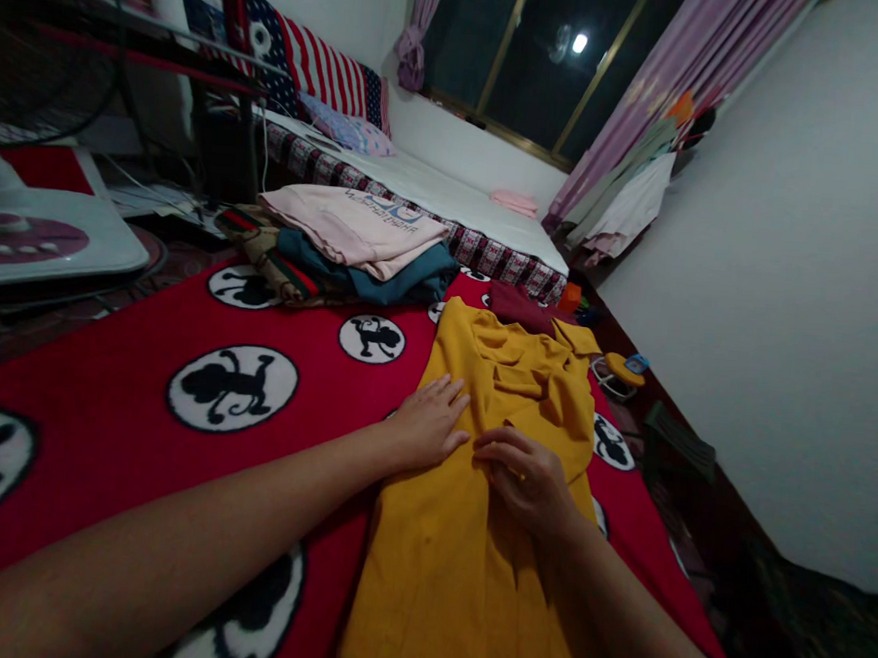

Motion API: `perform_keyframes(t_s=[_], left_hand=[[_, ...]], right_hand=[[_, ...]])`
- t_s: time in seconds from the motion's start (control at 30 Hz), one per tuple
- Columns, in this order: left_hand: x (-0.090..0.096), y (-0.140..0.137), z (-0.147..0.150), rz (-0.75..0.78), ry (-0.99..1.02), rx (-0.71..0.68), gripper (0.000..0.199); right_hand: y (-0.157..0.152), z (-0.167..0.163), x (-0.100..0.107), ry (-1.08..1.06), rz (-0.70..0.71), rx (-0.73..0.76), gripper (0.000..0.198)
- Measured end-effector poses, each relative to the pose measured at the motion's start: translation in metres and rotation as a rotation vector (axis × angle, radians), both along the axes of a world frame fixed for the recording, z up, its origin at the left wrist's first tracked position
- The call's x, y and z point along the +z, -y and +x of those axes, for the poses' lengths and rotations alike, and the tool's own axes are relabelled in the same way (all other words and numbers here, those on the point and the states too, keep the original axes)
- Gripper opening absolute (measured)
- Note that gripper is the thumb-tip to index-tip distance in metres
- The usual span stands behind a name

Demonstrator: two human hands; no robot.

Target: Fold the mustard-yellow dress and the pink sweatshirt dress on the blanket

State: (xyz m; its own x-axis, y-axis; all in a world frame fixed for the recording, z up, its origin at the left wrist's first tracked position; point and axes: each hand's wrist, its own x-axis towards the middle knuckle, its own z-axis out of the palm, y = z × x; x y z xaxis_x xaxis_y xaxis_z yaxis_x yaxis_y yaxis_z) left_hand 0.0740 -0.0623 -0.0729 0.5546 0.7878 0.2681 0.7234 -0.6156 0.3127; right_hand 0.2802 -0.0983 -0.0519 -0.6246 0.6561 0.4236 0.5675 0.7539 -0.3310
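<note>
- Head view: left hand (428, 424) lies flat, gripping nothing, on the yellow garment (463, 511)
- Right hand (530, 479) curls on it just beside; whether it pinches, I cannot tell
- Garment seems soft, light, easily creased; best held by both side edges

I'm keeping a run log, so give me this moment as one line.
left hand: flat on yellow garment | right hand: bent over it, grip unclear | farther off: clothes stack on red blanket

Looking at a mustard-yellow garment (462, 526), stretched lengthwise over the red patterned blanket (124, 372), fairly flat at the near end, bunched into loose folds toward the far end!
</note>
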Motion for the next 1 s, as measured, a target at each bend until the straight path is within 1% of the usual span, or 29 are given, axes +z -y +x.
perform_keyframes(t_s=[0.07,0.13,0.2,0.3,0.33,0.37,0.43,0.5,0.57,0.63,0.7,0.73,0.8,0.87,0.93,1.0], left_hand=[[-0.005,0.0,0.001,-0.006,-0.023,0.017,0.06],[-0.008,-0.001,0.002,0.017,-0.025,0.028,0.061],[-0.009,-0.001,0.002,0.03,-0.029,0.041,0.061],[-0.009,0.0,0.002,0.029,-0.035,0.048,0.061],[-0.009,0.0,0.002,0.026,-0.033,0.048,0.062],[-0.009,0.001,0.002,0.024,-0.027,0.051,0.063],[-0.01,0.002,0.002,0.025,-0.014,0.058,0.066],[-0.011,0.002,0.002,0.026,-0.005,0.059,0.069],[-0.011,0.002,0.002,0.021,-0.009,0.053,0.067],[-0.011,0.001,0.003,0.013,-0.019,0.047,0.061],[-0.01,0.001,0.003,0.01,-0.027,0.045,0.058],[-0.009,0.002,0.003,0.01,-0.03,0.044,0.057],[-0.007,0.002,0.003,0.013,-0.034,0.042,0.057],[-0.007,0.002,0.003,0.018,-0.036,0.044,0.057],[-0.007,0.003,0.003,0.022,-0.032,0.049,0.057],[-0.009,0.003,0.003,0.028,-0.023,0.05,0.057]], right_hand=[[-0.017,0.005,-0.001,-0.077,0.041,-0.135,0.028],[-0.04,0.008,0.0,-0.086,0.095,-0.304,0.028],[-0.064,0.008,0.001,0.006,0.098,-0.455,0.03],[-0.093,0.003,0.003,0.185,0.061,-0.621,0.041],[-0.099,0.002,0.003,0.231,0.041,-0.652,0.043],[-0.105,0.001,0.004,0.266,0.022,-0.666,0.04],[-0.111,0.005,0.008,0.274,0.036,-0.687,0.028],[-0.113,0.013,0.012,0.223,0.136,-0.733,0.023],[-0.113,0.023,0.014,0.208,0.216,-0.823,0.024],[-0.113,0.03,0.015,0.281,0.177,-0.897,0.025],[-0.116,0.033,0.017,0.344,0.124,-0.922,0.026],[-0.119,0.032,0.018,0.341,0.13,-0.917,0.027],[-0.128,0.026,0.021,0.268,0.173,-0.898,0.03],[-0.141,0.019,0.024,0.186,0.165,-0.893,0.032],[-0.157,0.013,0.026,0.151,0.09,-0.919,0.036],[-0.171,0.009,0.024,0.2,-0.018,-0.946,0.048]])
